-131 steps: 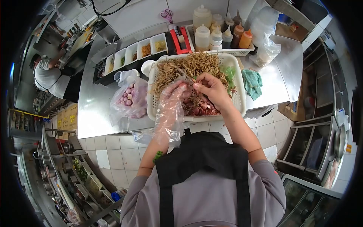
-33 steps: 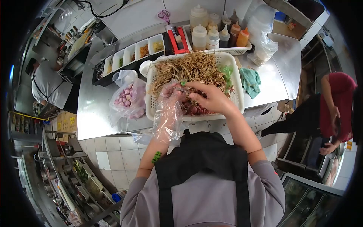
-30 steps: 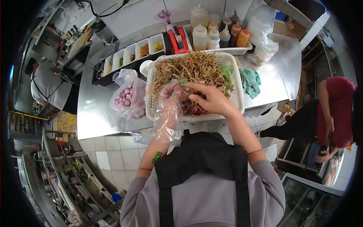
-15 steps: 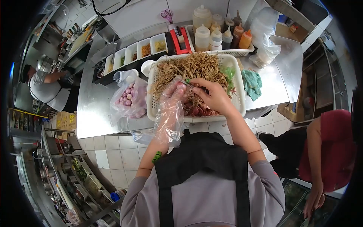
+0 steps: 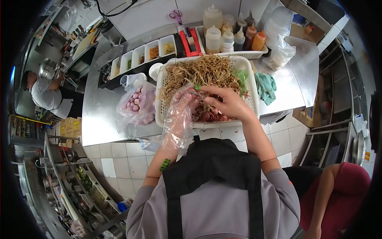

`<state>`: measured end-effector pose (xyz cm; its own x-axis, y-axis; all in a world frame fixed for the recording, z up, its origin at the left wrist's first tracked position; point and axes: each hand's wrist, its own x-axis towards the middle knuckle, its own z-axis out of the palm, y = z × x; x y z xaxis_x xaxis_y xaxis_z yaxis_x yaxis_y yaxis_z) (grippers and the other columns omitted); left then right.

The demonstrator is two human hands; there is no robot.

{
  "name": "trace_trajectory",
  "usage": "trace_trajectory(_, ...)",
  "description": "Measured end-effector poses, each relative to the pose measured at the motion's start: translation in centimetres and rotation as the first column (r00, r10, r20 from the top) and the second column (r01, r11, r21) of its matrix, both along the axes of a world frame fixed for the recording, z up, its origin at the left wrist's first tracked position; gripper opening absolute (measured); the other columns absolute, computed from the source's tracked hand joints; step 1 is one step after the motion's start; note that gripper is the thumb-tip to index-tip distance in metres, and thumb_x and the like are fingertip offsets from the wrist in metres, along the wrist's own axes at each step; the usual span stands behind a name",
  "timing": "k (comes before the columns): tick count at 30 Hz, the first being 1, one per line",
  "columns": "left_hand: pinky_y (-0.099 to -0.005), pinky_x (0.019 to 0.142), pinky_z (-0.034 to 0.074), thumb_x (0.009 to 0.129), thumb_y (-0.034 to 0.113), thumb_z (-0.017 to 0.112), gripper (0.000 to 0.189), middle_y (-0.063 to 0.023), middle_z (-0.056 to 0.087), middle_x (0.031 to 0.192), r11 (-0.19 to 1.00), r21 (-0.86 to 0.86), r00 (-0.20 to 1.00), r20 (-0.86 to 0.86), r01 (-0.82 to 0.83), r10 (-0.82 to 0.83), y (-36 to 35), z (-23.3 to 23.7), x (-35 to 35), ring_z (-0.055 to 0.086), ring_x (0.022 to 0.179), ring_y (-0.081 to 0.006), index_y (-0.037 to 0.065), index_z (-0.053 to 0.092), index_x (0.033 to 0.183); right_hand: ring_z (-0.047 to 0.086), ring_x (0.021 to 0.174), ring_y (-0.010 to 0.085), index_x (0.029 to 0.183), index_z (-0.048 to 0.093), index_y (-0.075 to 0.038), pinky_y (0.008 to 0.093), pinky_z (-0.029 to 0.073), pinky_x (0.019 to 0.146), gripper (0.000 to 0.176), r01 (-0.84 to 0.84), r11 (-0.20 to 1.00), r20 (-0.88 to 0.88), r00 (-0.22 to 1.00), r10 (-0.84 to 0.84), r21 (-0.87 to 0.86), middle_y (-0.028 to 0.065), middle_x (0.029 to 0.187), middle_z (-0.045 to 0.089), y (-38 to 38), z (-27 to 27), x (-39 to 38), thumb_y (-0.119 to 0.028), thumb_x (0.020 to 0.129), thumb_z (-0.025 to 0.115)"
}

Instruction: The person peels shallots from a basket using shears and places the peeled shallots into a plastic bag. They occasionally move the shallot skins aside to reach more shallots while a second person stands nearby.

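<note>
My left hand, in a loose clear plastic glove, is closed around a shallot mostly hidden by the fingers. My right hand, bare, meets it from the right, its fingers closed on what looks like a small knife with a thin grey blade. A bit of green shows by the fingertips. Both hands are over a white plastic basket heaped with dry stalks and roots. Reddish unpeeled shallots lie at its near side. Left of the basket, a plastic bag holds peeled shallots.
Behind stand condiment tubs, a red holder and squeeze bottles. A green cloth lies right of the basket on the steel table. One person works at far left; another in red is close at right.
My right hand has shifted slightly down against my left, and the blade shows more. The person in red has moved nearer and lower at the right; the person at left has raised an arm.
</note>
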<state>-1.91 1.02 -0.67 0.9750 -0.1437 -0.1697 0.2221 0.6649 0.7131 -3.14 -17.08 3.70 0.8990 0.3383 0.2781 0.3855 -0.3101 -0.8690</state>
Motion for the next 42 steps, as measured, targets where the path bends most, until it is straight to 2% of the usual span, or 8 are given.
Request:
trace_trajectory(7,-0.0221,0.075,0.053,0.087,0.007,0.060,0.031,-0.0063,0.061,0.092,0.995,-0.035,0.992,0.078,0.098,-0.095,0.0,0.6,-0.5,0.061,0.085,-0.0126,-0.001,0.053,0.116,0.062,0.094,0.0308,0.113,0.059,-0.004,0.0340,0.048,0.082,0.030,0.063,0.997,0.035,0.997,-0.064,0.051,0.0154,0.105,0.064,0.9,-1.2,0.0,-0.014,0.085,0.061)
trace_trajectory(15,-0.0181,0.071,0.051,0.089,0.008,0.059,0.028,-0.0044,0.060,0.094,1.000,-0.002,0.999,-0.034,-0.027,0.027,-1.0,1.8,-0.7,0.059,0.081,-0.0097,0.002,0.054,0.116,0.062,0.093,0.0320,0.111,0.060,-0.003,0.0341,0.047,0.082,0.027,0.135,0.986,0.023,0.990,-0.138,0.094,0.0159,0.104,0.064,1.5,-0.8,-0.4,-0.012,0.086,0.060)
trace_trajectory(17,-0.0177,0.070,0.050,0.089,0.008,0.059,0.027,-0.0043,0.060,0.095,1.000,0.024,0.999,-0.034,-0.009,0.010,-1.0,2.3,-0.8,0.058,0.082,-0.0092,0.003,0.055,0.115,0.063,0.093,0.0302,0.112,0.060,-0.004,0.0333,0.047,0.083,0.027,0.195,0.978,-0.181,0.967,-0.178,0.079,0.0163,0.104,0.064,1.4,0.0,-0.6,-0.012,0.087,0.059)
trace_trajectory(21,-0.0163,0.067,0.050,0.088,0.008,0.061,0.027,-0.0037,0.061,0.098,0.997,-0.041,0.998,-0.004,0.065,-0.065,-0.3,1.2,-0.3,0.058,0.083,-0.0075,0.004,0.056,0.114,0.063,0.092,0.0265,0.113,0.060,-0.004,0.0324,0.046,0.083,0.026,0.236,0.966,-0.086,0.970,-0.228,0.108,0.0159,0.103,0.065,1.1,-0.6,-0.4,-0.014,0.088,0.059)
trace_trajectory(23,-0.0164,0.066,0.050,0.087,0.008,0.061,0.028,-0.0036,0.061,0.098,0.995,-0.061,0.996,-0.036,0.082,-0.084,-0.1,0.9,0.0,0.059,0.083,-0.0079,0.004,0.056,0.114,0.056,0.082,0.0110,0.117,0.058,-0.005,0.0262,0.046,0.076,0.030,0.215,0.971,-0.039,0.976,-0.212,0.104,0.0055,0.093,0.063,1.1,-0.9,-0.4,-0.016,0.090,0.060)
trace_trajectory(29,-0.0184,0.068,0.053,0.087,0.008,0.061,0.029,-0.0053,0.062,0.101,0.980,-0.168,0.994,0.010,0.109,-0.109,0.2,-1.1,0.8,0.061,0.086,-0.0118,0.002,0.055,0.115,0.057,0.093,0.0159,0.122,0.054,-0.004,0.0299,0.044,0.086,0.035,0.119,0.984,-0.234,0.968,-0.086,0.130,0.0099,0.103,0.063,1.1,0.1,-1.0,-0.017,0.090,0.060)
trace_trajectory(32,-0.0207,0.071,0.054,0.086,0.006,0.061,0.030,-0.0075,0.063,0.101,0.972,-0.208,0.994,0.039,0.108,-0.102,0.1,-1.5,0.9,0.062,0.089,-0.0138,0.001,0.054,0.114,0.058,0.097,0.0172,0.120,0.055,-0.003,0.0300,0.044,0.087,0.034,0.098,0.983,-0.046,0.995,-0.092,0.154,0.0111,0.106,0.063,1.7,-0.7,-1.0,-0.016,0.090,0.060)
trace_trajectory(42,-0.0250,0.079,0.053,0.086,0.003,0.060,0.030,-0.0091,0.061,0.101,0.938,-0.241,0.964,0.159,0.248,-0.214,0.5,-0.1,0.4,0.061,0.091,-0.0167,0.000,0.054,0.114,0.059,0.095,0.0148,0.117,0.056,0.000,0.0282,0.045,0.086,0.030,0.190,0.976,-0.083,0.980,-0.181,0.107,0.0086,0.105,0.064,2.6,-1.5,-1.0,-0.014,0.090,0.058)
